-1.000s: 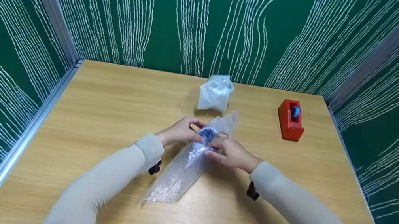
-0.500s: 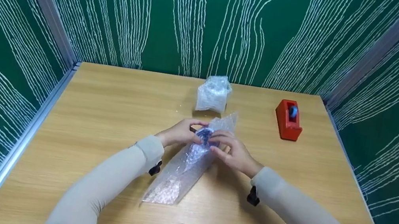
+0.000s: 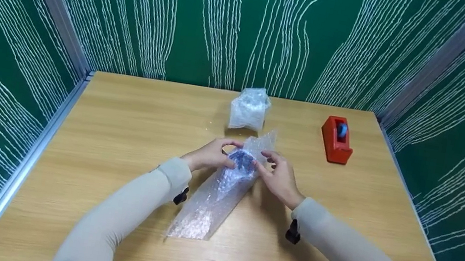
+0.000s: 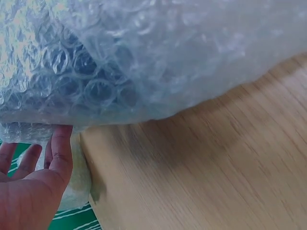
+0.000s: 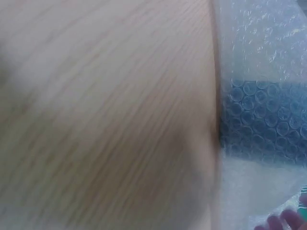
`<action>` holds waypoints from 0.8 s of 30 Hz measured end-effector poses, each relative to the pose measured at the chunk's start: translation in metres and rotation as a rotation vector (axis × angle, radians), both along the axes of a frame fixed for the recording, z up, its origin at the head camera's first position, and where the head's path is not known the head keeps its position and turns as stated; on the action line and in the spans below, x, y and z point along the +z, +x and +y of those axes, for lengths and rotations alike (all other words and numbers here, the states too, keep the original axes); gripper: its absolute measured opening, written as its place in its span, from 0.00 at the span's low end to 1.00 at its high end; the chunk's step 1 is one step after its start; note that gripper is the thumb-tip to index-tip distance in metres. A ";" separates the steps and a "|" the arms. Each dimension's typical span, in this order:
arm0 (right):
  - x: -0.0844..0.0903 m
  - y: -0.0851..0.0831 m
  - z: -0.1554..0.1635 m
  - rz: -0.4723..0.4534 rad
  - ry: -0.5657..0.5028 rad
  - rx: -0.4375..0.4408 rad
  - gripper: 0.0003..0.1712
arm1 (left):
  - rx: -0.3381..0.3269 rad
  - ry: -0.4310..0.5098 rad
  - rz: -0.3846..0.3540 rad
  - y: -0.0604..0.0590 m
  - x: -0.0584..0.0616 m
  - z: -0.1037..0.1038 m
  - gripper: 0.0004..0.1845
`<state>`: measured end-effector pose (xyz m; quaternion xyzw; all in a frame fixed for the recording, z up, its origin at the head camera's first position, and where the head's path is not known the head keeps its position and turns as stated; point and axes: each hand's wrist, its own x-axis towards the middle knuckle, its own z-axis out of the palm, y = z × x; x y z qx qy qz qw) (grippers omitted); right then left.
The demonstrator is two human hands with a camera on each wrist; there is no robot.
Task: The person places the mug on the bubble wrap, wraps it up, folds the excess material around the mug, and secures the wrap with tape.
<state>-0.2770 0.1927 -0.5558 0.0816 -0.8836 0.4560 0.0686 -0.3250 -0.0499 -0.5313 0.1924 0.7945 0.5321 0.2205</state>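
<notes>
1. Mostly bare wooden table [image 3: 120,131]; long bubble wrap [image 3: 213,193] lies diagonally mid-table.
2. Wrapped bundle [image 3: 249,107] and red tape dispenser [image 3: 336,139] sit at the far edge.
3. Left hand [image 3: 210,154] curls round the wrap over a blue item [image 3: 241,160].
4. Right hand [image 3: 278,177] has relaxed fingers just touching the wrap.
5. Risk: with only one hand gripping, the wrap could spring open and the item slide out.
</notes>
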 end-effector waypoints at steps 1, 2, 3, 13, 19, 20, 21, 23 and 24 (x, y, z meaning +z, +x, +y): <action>-0.001 0.000 0.000 -0.019 -0.012 -0.025 0.28 | -0.001 0.001 -0.001 0.000 0.000 0.000 0.40; -0.001 0.001 0.000 -0.043 -0.025 -0.048 0.29 | -0.001 0.004 -0.006 0.000 -0.001 0.001 0.41; -0.001 0.002 0.000 -0.069 -0.040 -0.067 0.31 | -0.001 0.008 -0.008 0.000 -0.001 0.001 0.41; -0.003 0.004 -0.009 -0.153 -0.155 -0.099 0.34 | -0.026 0.032 -0.038 0.000 -0.003 0.002 0.43; -0.004 0.005 -0.014 -0.130 -0.176 -0.050 0.34 | -0.059 -0.016 -0.013 -0.003 -0.001 0.002 0.43; -0.004 0.005 -0.015 -0.130 -0.182 -0.037 0.34 | -0.061 -0.018 -0.013 -0.003 -0.001 0.002 0.43; -0.004 0.005 -0.016 -0.130 -0.191 -0.023 0.34 | -0.062 -0.019 -0.009 -0.004 -0.001 0.002 0.43; -0.004 0.005 -0.017 -0.129 -0.208 0.004 0.34 | -0.062 -0.018 -0.004 -0.004 -0.002 0.002 0.44; -0.004 0.005 -0.017 -0.125 -0.212 0.015 0.34 | -0.063 -0.017 0.000 -0.004 -0.001 0.002 0.44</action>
